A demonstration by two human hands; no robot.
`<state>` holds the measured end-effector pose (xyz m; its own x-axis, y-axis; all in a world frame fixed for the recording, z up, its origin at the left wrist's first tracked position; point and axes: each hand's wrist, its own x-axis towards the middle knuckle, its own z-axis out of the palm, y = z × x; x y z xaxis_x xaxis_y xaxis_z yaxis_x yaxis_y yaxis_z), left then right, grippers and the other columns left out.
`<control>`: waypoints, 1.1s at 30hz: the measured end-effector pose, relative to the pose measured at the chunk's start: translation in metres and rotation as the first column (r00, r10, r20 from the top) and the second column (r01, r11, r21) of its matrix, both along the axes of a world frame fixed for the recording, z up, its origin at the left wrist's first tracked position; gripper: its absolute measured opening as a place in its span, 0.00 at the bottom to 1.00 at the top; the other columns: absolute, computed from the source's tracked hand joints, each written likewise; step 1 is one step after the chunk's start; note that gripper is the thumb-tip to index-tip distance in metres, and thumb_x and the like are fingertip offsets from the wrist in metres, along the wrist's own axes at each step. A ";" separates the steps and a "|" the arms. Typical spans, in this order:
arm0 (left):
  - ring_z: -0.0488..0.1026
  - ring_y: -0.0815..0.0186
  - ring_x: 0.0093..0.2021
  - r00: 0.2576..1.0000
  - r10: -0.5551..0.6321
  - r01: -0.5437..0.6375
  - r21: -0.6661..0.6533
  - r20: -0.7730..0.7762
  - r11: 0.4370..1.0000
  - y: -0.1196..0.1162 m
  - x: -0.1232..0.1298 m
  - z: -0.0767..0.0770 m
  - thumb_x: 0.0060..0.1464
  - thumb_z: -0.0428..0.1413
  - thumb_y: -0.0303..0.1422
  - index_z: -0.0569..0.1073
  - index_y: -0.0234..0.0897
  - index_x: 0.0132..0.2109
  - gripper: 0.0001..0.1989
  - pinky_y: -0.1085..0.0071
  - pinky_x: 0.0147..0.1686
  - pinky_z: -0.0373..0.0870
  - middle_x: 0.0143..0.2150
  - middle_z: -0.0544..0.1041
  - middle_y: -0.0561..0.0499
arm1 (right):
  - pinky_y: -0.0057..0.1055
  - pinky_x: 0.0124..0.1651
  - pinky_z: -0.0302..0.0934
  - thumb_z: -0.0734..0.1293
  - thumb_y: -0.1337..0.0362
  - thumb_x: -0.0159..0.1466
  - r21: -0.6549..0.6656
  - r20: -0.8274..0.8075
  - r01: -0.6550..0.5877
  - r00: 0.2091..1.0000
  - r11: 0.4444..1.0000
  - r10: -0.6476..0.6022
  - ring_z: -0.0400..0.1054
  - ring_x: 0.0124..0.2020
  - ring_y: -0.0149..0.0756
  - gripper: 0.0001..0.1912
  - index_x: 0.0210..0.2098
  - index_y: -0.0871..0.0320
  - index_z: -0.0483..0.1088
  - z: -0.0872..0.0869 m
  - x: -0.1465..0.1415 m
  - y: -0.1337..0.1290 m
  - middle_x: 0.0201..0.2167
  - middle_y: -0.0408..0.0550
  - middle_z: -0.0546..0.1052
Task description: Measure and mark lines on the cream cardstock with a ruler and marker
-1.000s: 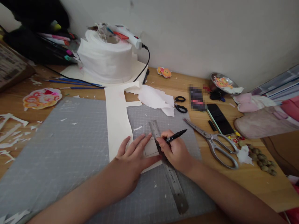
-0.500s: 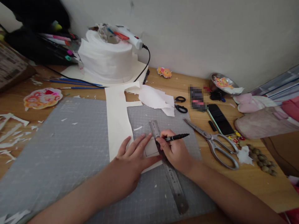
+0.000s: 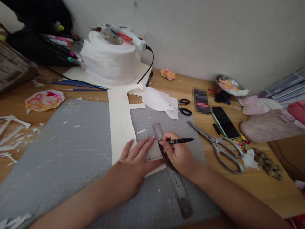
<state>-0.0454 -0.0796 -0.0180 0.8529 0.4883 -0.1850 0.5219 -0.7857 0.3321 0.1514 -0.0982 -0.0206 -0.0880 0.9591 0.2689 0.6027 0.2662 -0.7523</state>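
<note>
My left hand lies spread and flat on a cream sheet of paper, its fingertips and thumb reaching to the edge of a metal ruler. The ruler slants across the paper and the grey cutting mat. In my right hand a black marker pen is pinched, one end pointing right. Its other end is by the ruler, hidden by my fingers. Part of a drawn rectangle shows on the paper between my hands.
Right of the mat lie large metal scissors, a phone and a pen cap. Black-handled scissors sit partly under torn white paper. Behind stands a white roll with a glue gun. Paper scraps litter the left.
</note>
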 end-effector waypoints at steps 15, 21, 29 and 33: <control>0.48 0.41 0.71 1.000 0.007 -0.007 -0.021 -0.002 1.000 0.001 0.001 0.001 0.41 0.48 0.13 0.56 0.64 0.67 0.50 0.31 0.60 0.52 0.74 0.47 0.46 | 0.27 0.28 0.57 0.56 0.54 0.72 -0.003 0.000 0.005 1.000 1.000 -0.005 0.62 0.23 0.31 0.16 0.31 0.54 0.60 -0.002 0.001 0.000 0.21 0.39 0.65; 0.48 0.42 0.71 1.000 -0.002 0.002 -0.010 0.015 1.000 0.000 0.000 0.001 0.40 0.48 0.13 0.58 0.63 0.66 0.49 0.31 0.59 0.54 0.74 0.48 0.48 | 0.27 0.28 0.57 0.57 0.58 0.72 -0.005 -0.026 -0.009 1.000 1.000 0.009 0.62 0.23 0.30 0.13 0.31 0.54 0.60 -0.001 0.001 0.000 0.22 0.38 0.65; 0.47 0.41 0.71 1.000 0.006 -0.006 -0.048 -0.004 0.999 0.001 0.001 0.002 0.42 0.48 0.13 0.57 0.63 0.66 0.49 0.31 0.60 0.52 0.74 0.47 0.46 | 0.27 0.29 0.56 0.57 0.58 0.72 0.005 -0.030 -0.012 0.999 1.000 0.012 0.61 0.23 0.30 0.12 0.32 0.54 0.60 -0.002 0.000 0.001 0.22 0.38 0.64; 0.46 0.41 0.71 1.000 0.007 -0.007 -0.051 0.004 0.999 0.002 0.001 0.000 0.42 0.48 0.13 0.57 0.63 0.66 0.49 0.30 0.60 0.50 0.74 0.45 0.43 | 0.26 0.29 0.57 0.58 0.56 0.71 0.005 -0.090 0.002 0.996 1.000 -0.001 0.61 0.23 0.30 0.13 0.31 0.54 0.61 -0.005 0.001 -0.001 0.21 0.38 0.64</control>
